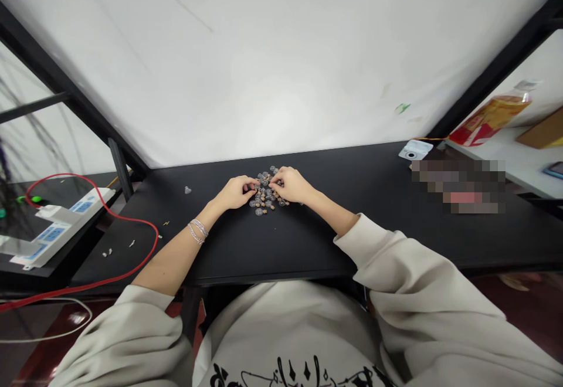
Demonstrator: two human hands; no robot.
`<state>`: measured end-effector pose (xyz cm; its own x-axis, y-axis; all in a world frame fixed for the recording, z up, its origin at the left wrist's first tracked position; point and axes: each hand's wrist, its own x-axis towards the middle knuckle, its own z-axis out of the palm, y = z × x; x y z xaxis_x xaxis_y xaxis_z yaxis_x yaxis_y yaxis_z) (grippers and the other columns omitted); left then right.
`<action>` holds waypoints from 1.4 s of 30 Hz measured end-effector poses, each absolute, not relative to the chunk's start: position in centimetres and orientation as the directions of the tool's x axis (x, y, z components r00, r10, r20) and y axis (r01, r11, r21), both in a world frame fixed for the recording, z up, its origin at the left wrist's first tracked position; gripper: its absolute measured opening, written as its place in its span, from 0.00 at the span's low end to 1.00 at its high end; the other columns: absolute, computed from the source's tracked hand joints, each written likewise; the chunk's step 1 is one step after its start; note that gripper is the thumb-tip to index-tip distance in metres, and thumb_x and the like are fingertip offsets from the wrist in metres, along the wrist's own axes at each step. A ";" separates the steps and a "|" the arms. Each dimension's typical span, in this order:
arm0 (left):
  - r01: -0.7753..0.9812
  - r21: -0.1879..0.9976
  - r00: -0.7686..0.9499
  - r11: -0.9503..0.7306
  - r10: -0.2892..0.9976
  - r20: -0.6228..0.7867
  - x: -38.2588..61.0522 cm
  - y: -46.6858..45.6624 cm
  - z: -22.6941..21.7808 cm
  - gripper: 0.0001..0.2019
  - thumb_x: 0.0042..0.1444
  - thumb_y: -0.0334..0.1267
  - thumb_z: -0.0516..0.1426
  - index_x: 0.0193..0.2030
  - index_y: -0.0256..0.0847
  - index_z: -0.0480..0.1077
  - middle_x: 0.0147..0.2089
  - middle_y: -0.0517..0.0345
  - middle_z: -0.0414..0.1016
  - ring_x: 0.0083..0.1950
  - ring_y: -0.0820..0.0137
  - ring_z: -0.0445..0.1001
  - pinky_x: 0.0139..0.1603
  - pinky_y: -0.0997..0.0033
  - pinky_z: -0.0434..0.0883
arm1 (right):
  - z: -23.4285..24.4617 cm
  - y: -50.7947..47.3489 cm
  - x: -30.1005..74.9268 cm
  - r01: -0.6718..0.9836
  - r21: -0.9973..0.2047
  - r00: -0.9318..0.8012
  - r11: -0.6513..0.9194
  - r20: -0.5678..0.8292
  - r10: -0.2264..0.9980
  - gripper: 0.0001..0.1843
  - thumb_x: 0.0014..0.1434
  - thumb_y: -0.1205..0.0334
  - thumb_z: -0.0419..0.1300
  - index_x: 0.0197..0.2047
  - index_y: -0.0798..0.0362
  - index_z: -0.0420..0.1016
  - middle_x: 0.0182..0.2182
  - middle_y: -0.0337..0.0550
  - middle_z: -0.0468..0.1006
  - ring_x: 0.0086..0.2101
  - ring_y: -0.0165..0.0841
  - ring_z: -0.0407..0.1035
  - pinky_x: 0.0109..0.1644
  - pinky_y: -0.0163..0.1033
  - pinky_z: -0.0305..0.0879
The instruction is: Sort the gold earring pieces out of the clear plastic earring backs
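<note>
A pile of small round clear glass bottles with cork stoppers point(269, 205) lies in the middle of the black table. My left hand point(238, 192), with silver bracelets at its wrist, reaches the pile's left side, its thumb and fingertips drawn together at the bottles. From the right, my right hand point(288, 184) bends over the pile in a pinch, fingertips among the bottles. What either pinch holds is too small to make out. One bottle point(259, 212) lies at the pile's near edge.
A small clear piece point(187, 190) lies left of the pile, with tiny bits point(132, 244) farther left. A red cable point(149, 252) crosses the table's left end near a white power strip point(61, 226). A white-blue card-like item point(416, 150) sits at back right, beside a blurred patch.
</note>
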<state>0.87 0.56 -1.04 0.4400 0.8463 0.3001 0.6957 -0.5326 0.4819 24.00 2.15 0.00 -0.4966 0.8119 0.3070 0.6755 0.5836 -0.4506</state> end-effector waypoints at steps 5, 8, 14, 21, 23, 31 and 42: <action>0.674 0.457 0.482 -0.581 0.814 0.324 1.0 0.5 -1.1 0.13 0.54 0.34 0.61 0.47 0.44 0.79 0.41 0.55 0.78 0.34 0.69 0.72 0.42 0.67 0.71 | -0.3 2.0 23.5 0.658 -0.407 -0.543 0.634 0.327 0.774 0.11 0.62 0.63 0.59 0.42 0.52 0.83 0.41 0.50 0.77 0.41 0.39 0.70 0.53 0.45 0.63; 0.660 0.475 0.483 -0.582 0.813 0.325 1.2 0.5 -1.2 0.12 0.55 0.33 0.60 0.46 0.44 0.79 0.41 0.56 0.78 0.34 0.70 0.72 0.41 0.69 0.71 | -0.6 1.9 23.2 0.635 -0.402 -0.577 0.660 0.322 0.751 0.13 0.61 0.67 0.59 0.45 0.52 0.82 0.40 0.49 0.77 0.41 0.37 0.69 0.52 0.42 0.62; 0.624 0.502 0.496 -0.598 0.800 0.337 1.6 0.2 -1.2 0.11 0.57 0.30 0.59 0.45 0.42 0.78 0.39 0.58 0.79 0.32 0.74 0.71 0.40 0.72 0.70 | -0.8 1.9 23.1 0.627 -0.384 -0.608 0.678 0.304 0.734 0.14 0.66 0.60 0.56 0.48 0.51 0.81 0.42 0.50 0.76 0.44 0.38 0.68 0.54 0.43 0.59; 0.545 0.599 0.456 -0.587 0.807 0.376 1.9 0.0 -1.1 0.08 0.58 0.34 0.59 0.42 0.39 0.78 0.39 0.55 0.79 0.28 0.76 0.69 0.33 0.74 0.69 | -1.0 1.9 22.9 0.625 -0.410 -0.628 0.665 0.242 0.740 0.14 0.65 0.56 0.58 0.44 0.50 0.83 0.45 0.51 0.76 0.46 0.40 0.67 0.56 0.47 0.58; 0.533 0.621 0.449 -0.575 0.814 0.368 1.9 0.1 -1.2 0.09 0.57 0.36 0.59 0.43 0.39 0.78 0.39 0.55 0.79 0.28 0.76 0.69 0.32 0.74 0.69 | -1.1 1.9 22.9 0.622 -0.416 -0.627 0.664 0.244 0.740 0.14 0.65 0.55 0.58 0.45 0.49 0.83 0.45 0.50 0.76 0.46 0.41 0.67 0.56 0.48 0.58; 0.446 0.747 0.407 -0.493 0.855 0.321 2.0 0.3 -1.4 0.10 0.55 0.39 0.62 0.40 0.36 0.79 0.39 0.51 0.82 0.34 0.69 0.78 0.39 0.69 0.75 | -0.3 1.6 22.7 0.606 -0.471 -0.596 0.642 0.266 0.758 0.07 0.58 0.59 0.66 0.38 0.49 0.85 0.41 0.47 0.79 0.43 0.39 0.71 0.53 0.45 0.62; 0.443 0.788 0.246 -0.427 0.903 0.351 2.1 0.2 -0.9 0.13 0.56 0.44 0.61 0.41 0.36 0.78 0.38 0.49 0.81 0.34 0.69 0.78 0.37 0.69 0.74 | 2.0 3.5 26.9 0.425 -0.791 -0.269 0.440 0.354 0.896 0.08 0.56 0.61 0.64 0.38 0.56 0.80 0.33 0.46 0.82 0.32 0.31 0.74 0.40 0.36 0.69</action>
<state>2.09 0.25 -0.88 0.2461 0.9033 0.3514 0.4427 -0.4273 0.7883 26.92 3.54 2.05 -0.2685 0.8959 0.3538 0.4250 0.4398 -0.7912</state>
